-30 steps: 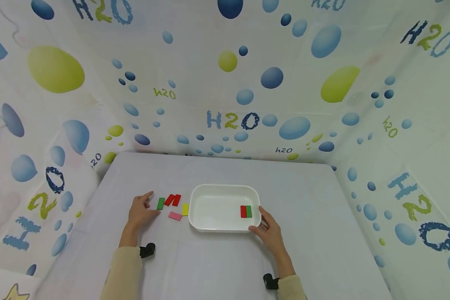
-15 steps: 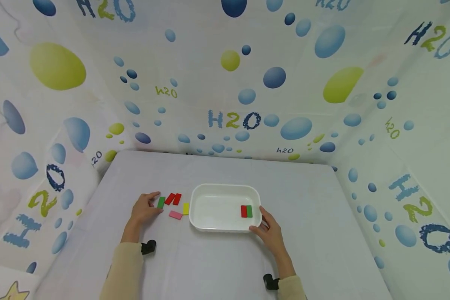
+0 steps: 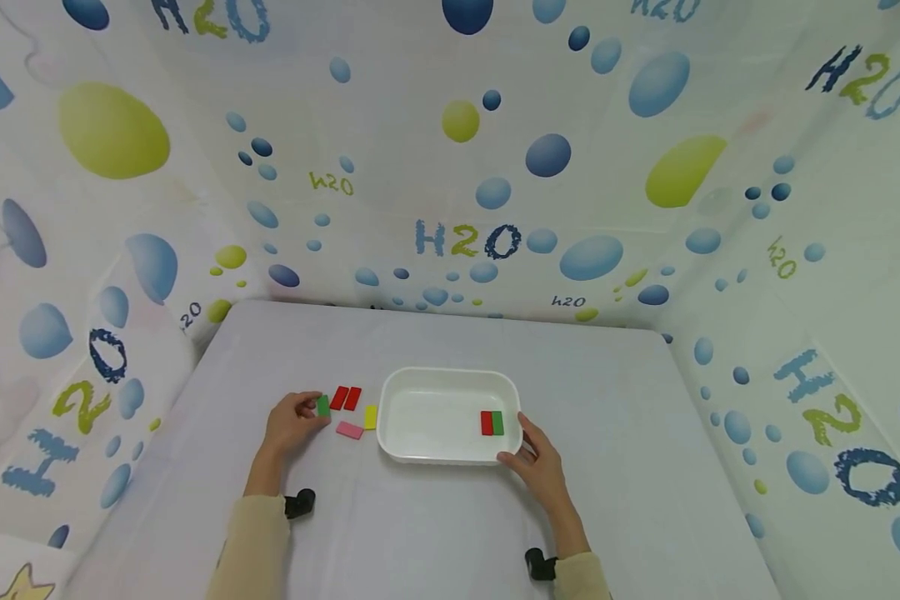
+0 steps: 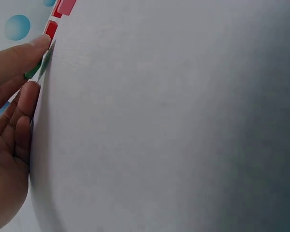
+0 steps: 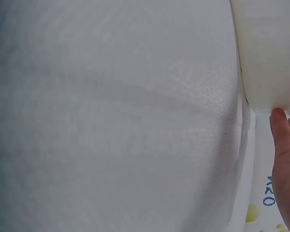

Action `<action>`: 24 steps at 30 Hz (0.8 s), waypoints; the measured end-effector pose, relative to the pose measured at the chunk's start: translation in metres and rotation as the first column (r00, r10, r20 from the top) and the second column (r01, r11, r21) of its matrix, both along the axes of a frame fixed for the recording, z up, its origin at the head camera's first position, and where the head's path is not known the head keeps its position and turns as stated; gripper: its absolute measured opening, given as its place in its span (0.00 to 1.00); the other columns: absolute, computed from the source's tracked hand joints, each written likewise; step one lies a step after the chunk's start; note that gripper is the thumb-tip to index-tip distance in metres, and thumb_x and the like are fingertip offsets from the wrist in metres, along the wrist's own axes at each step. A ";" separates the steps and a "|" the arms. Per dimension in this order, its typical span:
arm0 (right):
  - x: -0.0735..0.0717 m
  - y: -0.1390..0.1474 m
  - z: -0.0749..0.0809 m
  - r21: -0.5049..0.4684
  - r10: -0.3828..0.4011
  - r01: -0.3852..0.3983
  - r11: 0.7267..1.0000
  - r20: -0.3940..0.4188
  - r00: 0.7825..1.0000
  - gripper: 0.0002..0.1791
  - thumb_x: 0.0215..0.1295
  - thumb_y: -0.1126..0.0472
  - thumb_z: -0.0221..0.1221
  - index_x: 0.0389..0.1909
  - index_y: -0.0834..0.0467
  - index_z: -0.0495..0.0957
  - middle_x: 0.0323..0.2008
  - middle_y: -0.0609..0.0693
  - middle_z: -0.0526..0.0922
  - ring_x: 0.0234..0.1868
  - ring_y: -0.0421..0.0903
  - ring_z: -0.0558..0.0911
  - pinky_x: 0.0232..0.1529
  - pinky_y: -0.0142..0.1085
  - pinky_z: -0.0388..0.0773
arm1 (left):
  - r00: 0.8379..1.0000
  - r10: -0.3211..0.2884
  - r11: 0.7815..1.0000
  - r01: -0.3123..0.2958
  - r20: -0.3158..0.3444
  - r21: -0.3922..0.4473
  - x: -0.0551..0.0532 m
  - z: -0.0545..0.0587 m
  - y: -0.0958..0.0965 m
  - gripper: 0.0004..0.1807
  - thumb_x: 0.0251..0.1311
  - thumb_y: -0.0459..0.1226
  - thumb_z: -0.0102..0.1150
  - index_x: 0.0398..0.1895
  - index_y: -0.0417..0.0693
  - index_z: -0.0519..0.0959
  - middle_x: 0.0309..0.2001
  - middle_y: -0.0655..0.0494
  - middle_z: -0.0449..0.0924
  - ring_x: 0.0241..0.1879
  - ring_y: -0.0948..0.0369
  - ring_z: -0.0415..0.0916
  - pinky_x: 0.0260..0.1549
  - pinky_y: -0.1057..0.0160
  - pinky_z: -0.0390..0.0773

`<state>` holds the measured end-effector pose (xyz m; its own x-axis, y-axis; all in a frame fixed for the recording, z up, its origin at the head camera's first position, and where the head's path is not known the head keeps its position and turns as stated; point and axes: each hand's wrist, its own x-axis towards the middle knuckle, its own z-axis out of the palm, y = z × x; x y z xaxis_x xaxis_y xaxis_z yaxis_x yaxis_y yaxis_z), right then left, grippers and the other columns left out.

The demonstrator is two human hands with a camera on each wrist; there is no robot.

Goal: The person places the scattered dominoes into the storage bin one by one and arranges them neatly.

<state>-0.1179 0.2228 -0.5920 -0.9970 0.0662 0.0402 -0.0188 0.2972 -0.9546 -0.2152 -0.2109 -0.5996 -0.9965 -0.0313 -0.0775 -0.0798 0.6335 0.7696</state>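
Note:
In the head view my left hand (image 3: 291,419) pinches a green block (image 3: 323,407) between thumb and fingers, left of the other loose blocks. The left wrist view shows the green block (image 4: 33,71) partly hidden behind the thumb. Two red blocks (image 3: 339,397) lie side by side just to its right. A pink block (image 3: 349,430) and a yellow block (image 3: 371,417) are nearer the tray. My right hand (image 3: 537,463) holds the right end of the white tray (image 3: 435,457), thumb at the front corner and fingers along the side. In the right wrist view its fingertips touch the tray wall (image 5: 270,63).
Inside the tray, at its right end, a red block (image 3: 487,423) and a green block lie against each other. A white cloth (image 3: 420,533) covers the table. Behind and beside it hang patterned curtains (image 3: 390,108). A black wrist camera sits on each forearm.
My left hand has moved right and its fingers have closed on the green block, which has tilted. My right hand and the tray have stayed in place.

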 end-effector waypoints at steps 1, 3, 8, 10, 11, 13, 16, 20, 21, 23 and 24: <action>0.000 0.000 0.000 0.004 0.000 0.000 1.000 0.003 1.000 0.46 0.52 0.61 0.72 0.72 0.56 0.63 0.70 0.59 0.65 0.68 0.60 0.69 0.58 0.38 0.73 | 1.000 0.006 1.000 -0.006 -0.002 0.006 0.001 -0.001 0.000 0.26 0.54 0.34 0.69 0.57 0.37 0.76 0.42 0.44 0.74 0.38 0.55 0.70 0.38 0.63 0.69; 0.000 -0.001 0.002 0.007 0.000 0.000 1.000 0.009 1.000 0.45 0.52 0.63 0.71 0.72 0.57 0.63 0.70 0.59 0.65 0.68 0.60 0.69 0.59 0.40 0.73 | 1.000 0.019 0.999 -0.019 -0.004 0.030 0.004 -0.001 0.000 0.27 0.55 0.34 0.68 0.59 0.38 0.76 0.45 0.43 0.75 0.40 0.55 0.70 0.41 0.61 0.69; 0.004 -0.006 0.019 0.009 0.009 -0.009 1.000 0.015 1.000 0.45 0.53 0.67 0.70 0.72 0.63 0.61 0.70 0.64 0.64 0.68 0.64 0.68 0.59 0.44 0.72 | 0.998 0.052 0.995 -0.050 -0.025 0.082 0.008 -0.001 0.001 0.28 0.55 0.33 0.68 0.60 0.37 0.75 0.46 0.41 0.77 0.41 0.56 0.73 0.46 0.61 0.69; 0.007 -0.008 0.029 0.015 0.019 -0.019 1.000 0.011 1.000 0.44 0.53 0.68 0.70 0.71 0.65 0.60 0.70 0.66 0.63 0.68 0.65 0.68 0.59 0.44 0.72 | 0.998 0.060 0.995 -0.058 -0.028 0.086 0.009 -0.001 0.001 0.28 0.54 0.33 0.68 0.60 0.37 0.75 0.46 0.41 0.77 0.40 0.58 0.73 0.44 0.64 0.69; 0.008 -0.009 0.033 0.017 0.025 -0.026 1.000 0.011 1.000 0.44 0.53 0.68 0.70 0.71 0.66 0.60 0.70 0.67 0.63 0.68 0.65 0.68 0.59 0.44 0.72 | 0.998 0.064 0.994 -0.062 -0.026 0.087 0.009 -0.001 0.001 0.28 0.54 0.33 0.68 0.60 0.37 0.75 0.46 0.42 0.78 0.40 0.59 0.72 0.43 0.66 0.69; 0.010 -0.010 0.038 0.016 0.031 -0.032 0.999 0.019 0.999 0.44 0.53 0.68 0.69 0.71 0.66 0.60 0.70 0.67 0.63 0.68 0.65 0.67 0.59 0.44 0.72 | 0.998 0.067 0.994 -0.065 -0.020 0.084 0.009 -0.001 0.000 0.28 0.55 0.33 0.68 0.60 0.38 0.75 0.46 0.42 0.78 0.40 0.60 0.72 0.41 0.70 0.69; 0.011 -0.011 0.041 0.011 0.035 -0.035 0.999 0.029 0.999 0.45 0.54 0.67 0.69 0.71 0.66 0.60 0.70 0.67 0.63 0.68 0.65 0.67 0.60 0.44 0.71 | 0.997 0.069 0.994 -0.067 -0.019 0.083 0.009 -0.001 -0.001 0.28 0.55 0.33 0.67 0.61 0.38 0.75 0.46 0.42 0.78 0.39 0.62 0.72 0.38 0.73 0.69; 0.012 -0.011 0.042 0.007 0.031 -0.031 0.999 0.033 0.999 0.45 0.53 0.66 0.70 0.72 0.66 0.60 0.70 0.65 0.63 0.68 0.64 0.67 0.60 0.43 0.71 | 0.997 0.073 0.993 -0.069 -0.031 0.097 0.010 0.000 -0.002 0.28 0.55 0.32 0.67 0.61 0.36 0.75 0.45 0.41 0.78 0.37 0.65 0.72 0.36 0.75 0.69; 0.012 -0.011 0.041 0.007 0.031 -0.031 0.999 0.031 0.999 0.45 0.53 0.66 0.70 0.72 0.66 0.60 0.70 0.66 0.63 0.68 0.65 0.67 0.60 0.43 0.71 | 0.997 0.075 0.992 -0.071 -0.032 0.101 0.010 0.000 -0.002 0.28 0.55 0.32 0.67 0.61 0.36 0.75 0.45 0.42 0.78 0.37 0.65 0.72 0.36 0.76 0.69; 0.011 -0.011 0.041 0.008 0.032 -0.032 0.999 0.029 0.999 0.45 0.53 0.66 0.70 0.72 0.66 0.60 0.70 0.66 0.63 0.68 0.65 0.67 0.60 0.43 0.71 | 0.997 0.077 0.991 -0.073 -0.031 0.110 0.011 0.000 -0.002 0.28 0.55 0.32 0.67 0.61 0.36 0.74 0.45 0.41 0.78 0.36 0.68 0.71 0.36 0.77 0.69; 0.011 -0.010 0.041 0.007 0.033 -0.033 0.999 0.027 0.999 0.45 0.54 0.67 0.70 0.72 0.66 0.60 0.70 0.66 0.63 0.68 0.65 0.67 0.60 0.43 0.71 | 0.997 0.077 0.991 -0.073 -0.029 0.114 0.011 0.000 -0.002 0.28 0.56 0.32 0.67 0.61 0.36 0.74 0.46 0.41 0.78 0.36 0.69 0.71 0.36 0.77 0.69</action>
<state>-0.1066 0.2123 -0.5507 -0.9994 0.0327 0.0142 -0.0036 0.3041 -0.9526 -0.2041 -0.2133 -0.5999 -0.9937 -0.0994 -0.0512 -0.0968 0.5356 0.8389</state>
